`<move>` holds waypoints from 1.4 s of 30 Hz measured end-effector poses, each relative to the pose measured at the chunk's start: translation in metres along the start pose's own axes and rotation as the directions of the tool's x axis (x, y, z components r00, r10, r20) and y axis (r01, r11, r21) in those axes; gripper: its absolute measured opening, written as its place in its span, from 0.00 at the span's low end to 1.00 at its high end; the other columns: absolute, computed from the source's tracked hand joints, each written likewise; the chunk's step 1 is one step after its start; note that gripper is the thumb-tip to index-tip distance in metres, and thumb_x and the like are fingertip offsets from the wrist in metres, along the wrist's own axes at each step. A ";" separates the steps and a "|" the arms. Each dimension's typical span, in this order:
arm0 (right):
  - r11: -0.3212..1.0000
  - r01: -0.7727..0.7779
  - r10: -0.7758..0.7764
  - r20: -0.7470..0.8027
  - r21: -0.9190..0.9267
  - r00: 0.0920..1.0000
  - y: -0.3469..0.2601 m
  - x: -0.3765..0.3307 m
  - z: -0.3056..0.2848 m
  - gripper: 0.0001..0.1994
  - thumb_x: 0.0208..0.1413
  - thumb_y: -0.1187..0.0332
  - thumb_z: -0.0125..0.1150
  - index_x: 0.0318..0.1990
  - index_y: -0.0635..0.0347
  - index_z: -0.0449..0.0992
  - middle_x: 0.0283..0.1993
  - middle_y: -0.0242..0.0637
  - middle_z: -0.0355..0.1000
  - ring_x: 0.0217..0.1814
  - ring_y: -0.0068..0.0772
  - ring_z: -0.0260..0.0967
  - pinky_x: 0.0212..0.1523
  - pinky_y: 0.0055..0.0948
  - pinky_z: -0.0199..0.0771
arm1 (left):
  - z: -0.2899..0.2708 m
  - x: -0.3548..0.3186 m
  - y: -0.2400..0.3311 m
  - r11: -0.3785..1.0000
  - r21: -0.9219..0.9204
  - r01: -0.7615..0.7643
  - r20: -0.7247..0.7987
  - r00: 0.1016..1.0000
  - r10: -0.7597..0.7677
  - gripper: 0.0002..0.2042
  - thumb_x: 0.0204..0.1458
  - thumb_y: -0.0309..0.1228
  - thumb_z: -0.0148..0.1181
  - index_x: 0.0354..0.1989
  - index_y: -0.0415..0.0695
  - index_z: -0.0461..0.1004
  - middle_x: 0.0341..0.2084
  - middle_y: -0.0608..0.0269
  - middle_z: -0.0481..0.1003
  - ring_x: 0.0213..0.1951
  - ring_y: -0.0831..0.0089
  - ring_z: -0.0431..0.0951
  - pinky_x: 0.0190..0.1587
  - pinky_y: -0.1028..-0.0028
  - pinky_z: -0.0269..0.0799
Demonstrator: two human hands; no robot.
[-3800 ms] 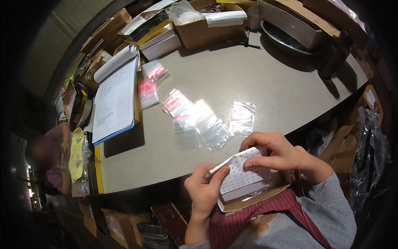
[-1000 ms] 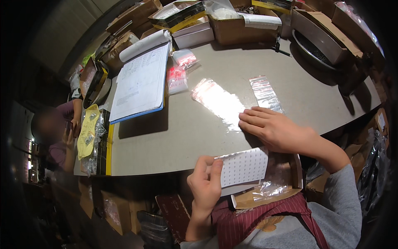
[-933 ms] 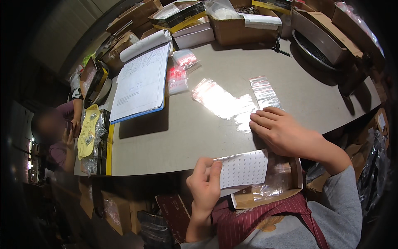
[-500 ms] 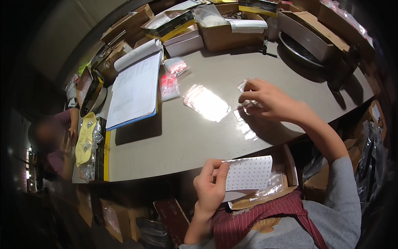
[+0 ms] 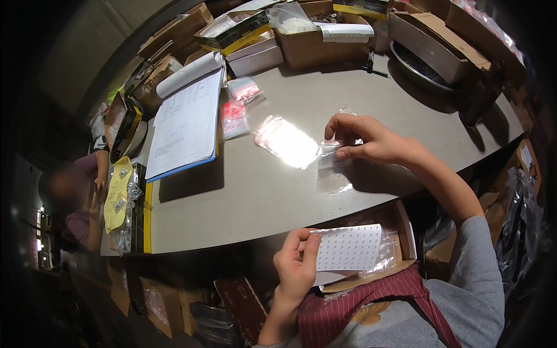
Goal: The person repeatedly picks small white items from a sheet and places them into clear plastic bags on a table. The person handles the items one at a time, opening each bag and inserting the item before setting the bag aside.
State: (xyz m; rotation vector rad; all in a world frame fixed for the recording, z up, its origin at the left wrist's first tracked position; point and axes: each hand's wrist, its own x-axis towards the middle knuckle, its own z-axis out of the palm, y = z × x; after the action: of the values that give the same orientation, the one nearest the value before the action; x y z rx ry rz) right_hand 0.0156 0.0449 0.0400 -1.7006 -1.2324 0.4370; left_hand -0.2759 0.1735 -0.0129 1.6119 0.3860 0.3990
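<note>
Holding a white rectangular sheet (image 5: pixel 349 248) with rows of very small dark marks, the left hand (image 5: pixel 297 264) is closed, its thumb upon the sheet's left end. This sheet bends slightly and lies above an open brown cardboard box (image 5: pixel 362 281), near the front edge of the grey worktop (image 5: pixel 203 223). The right hand (image 5: pixel 371 139) is half curled; its thumb and fingers pinch the upper edge of a flat, clear plastic bag (image 5: pixel 333 181) on the worktop. Its fingertips are partly hidden, so I cannot tell whether it takes one bag or several. Strong glare washes out the neighbouring pile of clear bags with reddish edges (image 5: pixel 287 142). The sheet covers part of the box's inside.
</note>
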 end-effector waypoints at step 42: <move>0.996 0.007 -0.015 -0.083 -0.089 0.996 0.001 -0.031 0.016 0.26 0.54 0.76 0.69 0.62 0.61 0.73 0.52 0.42 0.74 0.45 0.36 0.74 0.48 0.33 0.76 | 0.033 0.042 0.025 0.649 0.544 -0.532 0.277 0.843 0.460 0.03 0.59 0.26 0.62 0.37 0.39 0.77 0.63 0.40 0.75 0.69 0.43 0.70 0.73 0.44 0.49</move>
State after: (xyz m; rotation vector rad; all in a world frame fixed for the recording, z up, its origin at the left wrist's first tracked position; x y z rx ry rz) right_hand -0.0084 0.0257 0.0243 -1.7685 -1.2155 0.3054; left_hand -0.2229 0.1622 0.0109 2.3792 -0.0574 0.6415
